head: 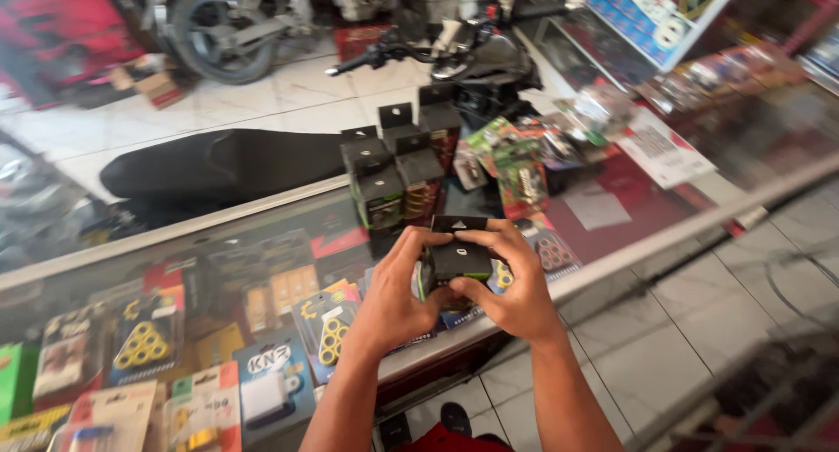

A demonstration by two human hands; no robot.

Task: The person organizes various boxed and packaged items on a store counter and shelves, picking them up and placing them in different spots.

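Two hands, close together, both wrapped round one small black box (458, 258). Left hand (395, 299) gripping the left side, thumb on top, fingers tucked under. Right hand (516, 281) gripping the right side, fingers curled over the top edge. Box held up in the air, just above the glass counter (629, 253), near its front edge.

Looks light, easy to lift with fingers alone. Looks stiff too, with flat sides and sharp corners, most likely thin card, so squashy if squeezed hard. Smooth and a bit shiny, maybe a little slippery. Best held by the two flat sides, as now, not by the thin flap sticking up at the top.

One box in the hands. Just behind, on the counter, a bunch of boxes (398, 172) of the same kind, about six, black tabs standing up, some leaning on each other. Hard to count for sure, some hidden behind others.

To the right of those, a messy pile of small packets (524, 159), too blurry to count. Under the glass, many flat packs; two packs with yellow rings (144, 345) easy to spot. Beyond the counter, one long black motorbike seat (223, 163) on the white floor, and one motorbike wheel (223, 32) further back.
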